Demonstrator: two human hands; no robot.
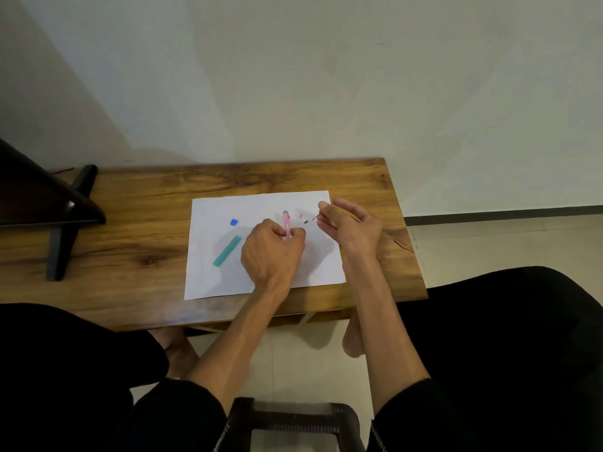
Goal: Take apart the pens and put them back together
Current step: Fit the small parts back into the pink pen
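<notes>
My left hand (272, 251) is closed around the lower end of a pink transparent pen barrel (286, 223), which points away from me over a white sheet of paper (228, 207). My right hand (350, 228) pinches a thin dark rod, apparently the refill (315, 218), between thumb and fingers just right of the barrel. A small pink piece (300, 215) and a small dark piece (306, 221) lie on the paper between my hands. A teal pen part (226, 251) and a small blue cap (233, 222) lie to the left.
The paper rests on a low wooden table (146, 223) set against a pale wall. A dark stand (62, 223) occupies the table's left end. My knees in black trousers flank the table's front edge.
</notes>
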